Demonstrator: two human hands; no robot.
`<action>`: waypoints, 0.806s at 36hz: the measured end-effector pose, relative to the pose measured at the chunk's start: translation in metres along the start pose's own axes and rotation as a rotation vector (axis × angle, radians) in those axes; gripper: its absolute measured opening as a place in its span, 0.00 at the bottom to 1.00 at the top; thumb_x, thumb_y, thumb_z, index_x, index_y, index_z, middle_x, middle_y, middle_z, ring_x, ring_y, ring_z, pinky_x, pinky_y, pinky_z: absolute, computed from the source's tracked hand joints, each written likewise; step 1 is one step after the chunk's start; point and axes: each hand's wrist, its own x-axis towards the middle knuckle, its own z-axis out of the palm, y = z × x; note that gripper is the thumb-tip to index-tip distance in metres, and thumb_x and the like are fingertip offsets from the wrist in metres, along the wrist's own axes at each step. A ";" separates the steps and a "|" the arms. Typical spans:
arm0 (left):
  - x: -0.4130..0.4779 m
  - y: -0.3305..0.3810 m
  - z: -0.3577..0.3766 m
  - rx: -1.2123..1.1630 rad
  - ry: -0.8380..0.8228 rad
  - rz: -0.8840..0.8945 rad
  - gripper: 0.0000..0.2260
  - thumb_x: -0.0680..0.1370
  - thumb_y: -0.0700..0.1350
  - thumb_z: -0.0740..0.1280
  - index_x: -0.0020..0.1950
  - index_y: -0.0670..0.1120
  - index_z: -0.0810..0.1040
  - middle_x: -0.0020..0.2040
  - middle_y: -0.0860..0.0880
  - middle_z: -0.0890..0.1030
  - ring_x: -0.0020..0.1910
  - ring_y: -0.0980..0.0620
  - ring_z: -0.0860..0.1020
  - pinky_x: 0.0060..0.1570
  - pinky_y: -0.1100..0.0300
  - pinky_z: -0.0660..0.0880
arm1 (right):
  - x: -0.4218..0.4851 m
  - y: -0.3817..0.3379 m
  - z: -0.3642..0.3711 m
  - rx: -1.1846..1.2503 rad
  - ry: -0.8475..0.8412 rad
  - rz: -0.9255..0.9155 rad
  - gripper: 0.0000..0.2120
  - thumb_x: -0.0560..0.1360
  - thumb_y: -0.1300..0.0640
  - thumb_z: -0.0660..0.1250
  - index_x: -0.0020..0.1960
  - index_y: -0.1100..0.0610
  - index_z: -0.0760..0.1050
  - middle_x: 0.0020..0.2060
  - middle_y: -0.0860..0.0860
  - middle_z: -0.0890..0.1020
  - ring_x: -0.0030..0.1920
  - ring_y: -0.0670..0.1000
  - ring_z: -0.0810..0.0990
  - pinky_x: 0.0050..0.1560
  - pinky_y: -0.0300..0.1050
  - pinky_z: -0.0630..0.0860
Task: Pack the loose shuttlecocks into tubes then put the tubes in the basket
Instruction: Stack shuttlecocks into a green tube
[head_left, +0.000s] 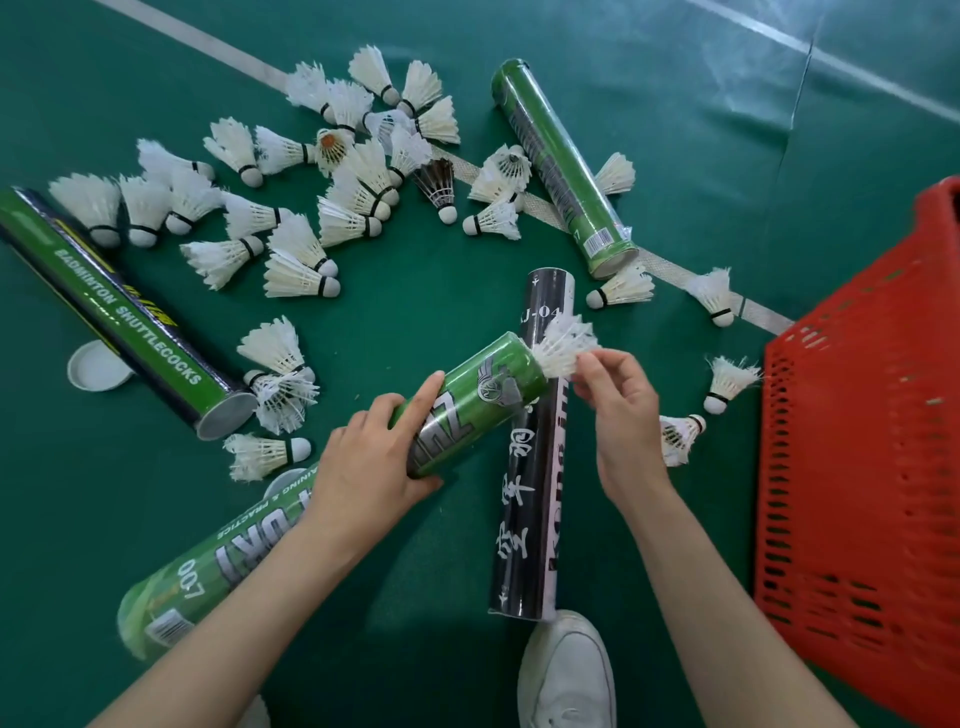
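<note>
My left hand (371, 457) grips a short green tube (470, 402), tilted with its open end up to the right. A white shuttlecock (563, 345) sticks feathers-out from that opening, and my right hand (618, 400) pinches its feathers with thumb and fingertips. Several loose white shuttlecocks (311, 197) lie scattered across the green floor at the upper left, with a dark-feathered one (439, 187) among them. The red plastic basket (857, 467) stands at the right edge.
A black tube (535, 499) lies on the floor under the held one. Green tubes lie at the left (119, 312), lower left (208, 566) and top right (563, 161). A white cap (96, 366) and my white shoe (566, 675) are on the floor.
</note>
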 end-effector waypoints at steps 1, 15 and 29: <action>-0.002 0.000 -0.001 0.000 0.005 0.007 0.47 0.70 0.59 0.72 0.76 0.61 0.41 0.65 0.50 0.69 0.59 0.48 0.72 0.56 0.53 0.70 | -0.004 0.001 0.001 -0.006 -0.025 0.003 0.02 0.79 0.58 0.64 0.49 0.55 0.75 0.43 0.49 0.80 0.45 0.46 0.78 0.53 0.42 0.76; -0.004 0.001 -0.010 -0.016 0.048 0.103 0.48 0.66 0.56 0.76 0.76 0.59 0.47 0.61 0.47 0.73 0.54 0.45 0.75 0.50 0.51 0.72 | -0.016 -0.009 0.013 -0.147 -0.346 -0.077 0.24 0.77 0.36 0.46 0.71 0.38 0.61 0.73 0.44 0.66 0.72 0.41 0.64 0.70 0.32 0.61; 0.031 0.001 -0.007 0.011 -0.023 0.004 0.46 0.70 0.59 0.71 0.76 0.61 0.42 0.63 0.51 0.68 0.57 0.48 0.72 0.52 0.55 0.70 | 0.107 -0.003 -0.005 -0.447 0.049 0.011 0.18 0.80 0.52 0.62 0.69 0.48 0.69 0.70 0.52 0.65 0.66 0.49 0.67 0.69 0.50 0.66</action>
